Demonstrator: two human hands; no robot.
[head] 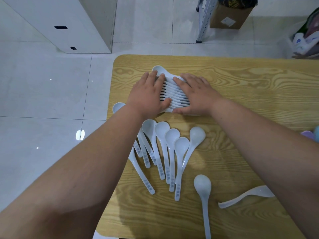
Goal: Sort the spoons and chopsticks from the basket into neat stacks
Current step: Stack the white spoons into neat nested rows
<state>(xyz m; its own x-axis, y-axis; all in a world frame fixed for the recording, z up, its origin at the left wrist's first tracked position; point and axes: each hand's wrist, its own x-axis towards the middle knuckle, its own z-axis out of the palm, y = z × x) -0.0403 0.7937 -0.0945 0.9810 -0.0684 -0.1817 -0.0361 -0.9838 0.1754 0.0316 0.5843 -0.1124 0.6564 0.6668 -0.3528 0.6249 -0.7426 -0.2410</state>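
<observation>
A nested row of several white ceramic spoons [174, 93] lies on its side on the wooden table [250, 94], far centre. My left hand [146, 94] presses its left side with straight fingers, thumb at the near end. On the right side of the row rests my right hand [196, 94], fingers straight too. Nearer me, several loose white spoons [165, 140] lie fanned out with bowls pointing away. A single spoon [202, 187] lies at the front, and another on its side [246, 195] to its right. No chopsticks or basket in view.
One spoon bowl [118, 106] pokes out past the table's left edge under my left forearm. A purple object [308, 135] shows at the right edge. Beyond the table are a white cabinet [72, 23], a metal shelf leg [202, 21] and a cardboard box [229, 16] on the tiled floor.
</observation>
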